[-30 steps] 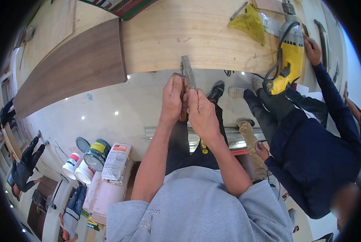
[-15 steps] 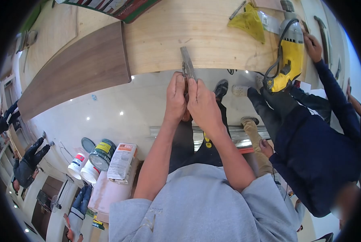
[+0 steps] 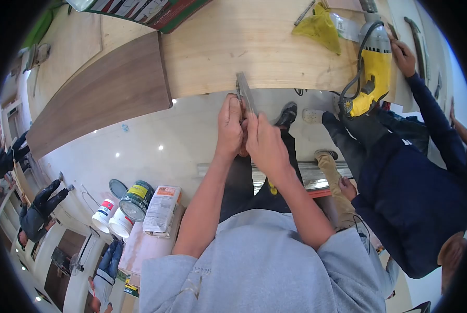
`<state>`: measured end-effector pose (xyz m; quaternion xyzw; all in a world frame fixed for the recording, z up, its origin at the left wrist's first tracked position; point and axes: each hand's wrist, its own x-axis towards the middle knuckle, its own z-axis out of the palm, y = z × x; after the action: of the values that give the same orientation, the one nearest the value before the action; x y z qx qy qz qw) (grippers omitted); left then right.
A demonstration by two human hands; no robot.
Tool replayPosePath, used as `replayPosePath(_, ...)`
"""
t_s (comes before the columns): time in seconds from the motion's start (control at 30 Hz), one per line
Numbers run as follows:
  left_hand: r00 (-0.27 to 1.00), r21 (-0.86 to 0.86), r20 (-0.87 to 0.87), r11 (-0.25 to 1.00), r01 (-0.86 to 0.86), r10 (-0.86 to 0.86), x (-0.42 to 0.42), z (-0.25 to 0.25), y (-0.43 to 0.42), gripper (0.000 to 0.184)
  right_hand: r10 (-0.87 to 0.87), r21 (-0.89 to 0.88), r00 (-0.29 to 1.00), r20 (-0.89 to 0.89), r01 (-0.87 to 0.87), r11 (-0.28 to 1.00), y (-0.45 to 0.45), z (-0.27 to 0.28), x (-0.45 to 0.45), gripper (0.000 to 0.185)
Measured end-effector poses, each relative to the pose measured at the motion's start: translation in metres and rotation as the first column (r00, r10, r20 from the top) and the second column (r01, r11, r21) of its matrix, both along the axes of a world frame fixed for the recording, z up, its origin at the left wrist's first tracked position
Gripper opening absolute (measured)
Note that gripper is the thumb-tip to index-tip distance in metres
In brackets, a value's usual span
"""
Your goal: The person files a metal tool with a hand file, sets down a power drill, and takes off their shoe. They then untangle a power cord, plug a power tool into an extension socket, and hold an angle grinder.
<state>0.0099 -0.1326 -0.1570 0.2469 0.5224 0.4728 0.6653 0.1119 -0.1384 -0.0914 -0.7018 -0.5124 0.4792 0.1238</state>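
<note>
My left hand (image 3: 229, 128) is closed around a tool with a reddish-brown handle (image 3: 243, 151), whose end shows below the fingers. The tool's thin, dark upper part (image 3: 238, 89) sticks up just past my left fingertips; its exact kind is hidden. My right hand (image 3: 267, 146) grips a flat grey metal bar (image 3: 246, 91), which points up and slightly left. The bar lies against or very close beside the tool in my left hand. Both hands are together in front of my body, just below the edge of the wooden worktable (image 3: 217, 57).
A dark brown board (image 3: 103, 94) overhangs the table's left side. On the right lie a yellow power tool (image 3: 375, 73) and a yellow bag (image 3: 319, 32). A co-worker's hand (image 3: 403, 58) rests beyond it. Buckets (image 3: 136, 201) and a paper sack (image 3: 162, 209) stand lower left.
My right hand and the grey bar have slid down toward my body, along the tool in my left hand. My left hand has stayed nearly in place.
</note>
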Motion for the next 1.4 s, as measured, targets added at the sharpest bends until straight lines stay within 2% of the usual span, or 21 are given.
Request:
replayPosePath(0.07,0.981,0.178,-0.187,0.984,-0.015,0.049,0.004,-0.017,-0.001,0.036,0.05,0.064,0.999,0.014,-0.05,0.997,0.001,-0.011,-0.001,0.031)
replayPosePath(0.17,0.988,-0.118,0.127,0.988,0.103,-0.088,-0.012,0.003,-0.001,0.034,0.044,0.164,0.999,0.02,-0.047,0.985,-0.01,-0.014,0.004,0.032)
replayPosePath(0.23,0.971,-0.162,0.229,0.981,0.109,-0.07,-0.018,0.011,0.006,0.032,-0.022,0.221,0.998,-0.061,0.035,0.975,-0.049,-0.005,0.008,0.031)
replayPosePath(0.27,0.959,-0.189,0.277,0.976,0.109,-0.054,-0.019,0.012,0.006,0.032,-0.104,0.106,0.988,-0.113,0.116,0.988,-0.057,-0.002,0.011,0.031)
replayPosePath(0.33,0.963,-0.111,0.267,0.991,0.074,-0.042,-0.015,0.009,0.004,0.031,-0.285,-0.134,0.941,-0.184,0.264,0.955,-0.066,0.003,0.021,0.03)
replayPosePath(0.43,0.978,-0.076,0.207,0.996,0.047,-0.03,-0.009,0.011,0.007,0.03,-0.223,-0.147,0.939,-0.261,0.19,0.971,-0.054,0.002,0.035,0.03)
replayPosePath(0.53,0.988,-0.072,0.154,0.997,0.028,-0.016,-0.007,0.012,0.008,0.029,-0.198,-0.035,0.956,-0.218,0.195,0.98,-0.038,0.007,0.03,0.027)
replayPosePath(0.6,0.989,-0.069,0.147,0.997,0.022,-0.011,-0.009,0.013,0.008,0.029,-0.241,-0.098,0.939,-0.247,0.223,0.97,-0.027,0.016,0.027,0.028)
replayPosePath(0.73,0.99,-0.073,0.142,0.997,0.005,0.006,-0.009,0.012,0.006,0.028,-0.244,-0.113,0.93,-0.275,0.22,0.969,-0.007,0.026,0.018,0.047)
replayPosePath(0.87,0.997,-0.048,0.076,0.999,0.013,-0.009,-0.01,0.013,0.008,0.028,-0.148,0.007,0.947,-0.284,0.156,0.988,-0.005,0.013,0.012,0.057)
replayPosePath(1.13,0.991,-0.108,0.124,0.994,-0.029,0.042,-0.005,0.016,0.009,0.024,-0.138,0.056,0.938,-0.317,0.164,0.985,-0.007,0.008,0.003,0.059)
replayPosePath(1.4,0.978,-0.171,0.201,0.985,-0.019,0.054,-0.008,0.019,0.011,0.025,-0.087,-0.019,0.962,-0.26,0.085,0.996,-0.01,0.021,0.007,0.061)
